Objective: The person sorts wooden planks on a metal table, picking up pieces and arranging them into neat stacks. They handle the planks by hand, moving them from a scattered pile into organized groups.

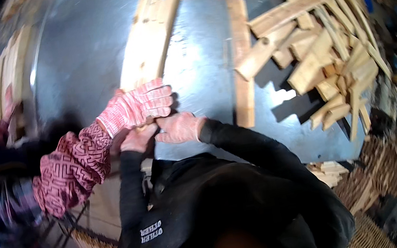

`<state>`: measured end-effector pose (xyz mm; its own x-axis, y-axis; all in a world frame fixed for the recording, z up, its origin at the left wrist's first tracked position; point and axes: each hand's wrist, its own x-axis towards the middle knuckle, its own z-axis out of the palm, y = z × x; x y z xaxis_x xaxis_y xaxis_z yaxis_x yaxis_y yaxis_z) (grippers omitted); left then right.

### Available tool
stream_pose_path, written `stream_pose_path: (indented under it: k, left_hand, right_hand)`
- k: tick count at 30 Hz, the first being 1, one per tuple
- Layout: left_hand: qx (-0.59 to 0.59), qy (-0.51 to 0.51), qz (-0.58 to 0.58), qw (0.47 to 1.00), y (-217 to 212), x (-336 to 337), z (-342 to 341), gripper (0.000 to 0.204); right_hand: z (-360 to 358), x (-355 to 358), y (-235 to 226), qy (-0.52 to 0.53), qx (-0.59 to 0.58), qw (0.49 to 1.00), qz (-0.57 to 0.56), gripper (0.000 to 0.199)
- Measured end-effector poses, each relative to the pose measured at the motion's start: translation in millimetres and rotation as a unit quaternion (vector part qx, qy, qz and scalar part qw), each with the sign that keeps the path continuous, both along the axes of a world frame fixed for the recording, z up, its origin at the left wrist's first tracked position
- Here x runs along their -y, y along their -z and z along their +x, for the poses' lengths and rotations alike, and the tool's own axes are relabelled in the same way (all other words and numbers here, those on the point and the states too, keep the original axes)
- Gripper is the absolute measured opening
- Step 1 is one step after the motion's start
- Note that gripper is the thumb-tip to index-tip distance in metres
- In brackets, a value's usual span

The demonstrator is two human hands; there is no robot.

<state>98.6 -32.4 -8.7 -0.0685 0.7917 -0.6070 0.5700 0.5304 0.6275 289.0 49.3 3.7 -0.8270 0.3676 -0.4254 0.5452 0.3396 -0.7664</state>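
Note:
A stack of pale wooden boards (149, 43) lies on a grey metal table (83, 64), running away from me. My left hand (137, 139) and my right hand (181, 127), both in pale pink gloves with black sleeves, meet at the stack's near end, fingers curled on the edge of the wood. Just above them a co-worker's hand in a red-and-white knit glove (140, 105) lies flat on the same boards. That arm, in a red patterned sleeve (72, 169), comes in from the left. The near end of the boards is mostly hidden by the three hands.
One long plank (243, 59) lies to the right of the stack. Beyond it a big loose pile of wood offcuts (321, 40) covers the table's right side. More stacked wood (375, 173) sits low at the right, and boards (11, 71) lean at the far left.

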Motion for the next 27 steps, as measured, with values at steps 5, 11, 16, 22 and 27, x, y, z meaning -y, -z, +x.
stream_pose_path:
  k: [5, 11, 16, 22, 27]
  left_hand:
    - [-0.371, -0.018, 0.133, 0.919, -50.7, 53.8, 35.3, 0.072]
    - [0.044, -0.064, 0.056, 0.995, -116.0, -9.9, 94.3, 0.073]
    - [0.501, -0.22, 0.025, 0.837, -41.6, -130.2, 120.6, 0.062]
    - [0.628, -0.16, -0.246, 0.721, -26.5, -175.0, 139.8, 0.056]
    - [0.495, -0.106, -0.121, 0.854, -28.7, -127.5, 127.3, 0.06]
  right_hand:
    - [78.9, -174.3, -5.2, 0.398, -0.027, 0.826, 0.399, 0.077]
    - [239.8, -277.9, 18.3, 0.763, 0.219, 0.576, 0.197, 0.111]
    - [179.2, -176.8, 21.2, 0.632, -0.262, 0.729, -0.001, 0.07]
    - [219.4, -214.1, -41.7, 0.611, 0.13, 0.747, 0.226, 0.039]
    - [341.5, -308.3, 8.1, 0.471, 0.409, 0.702, 0.344, 0.071]
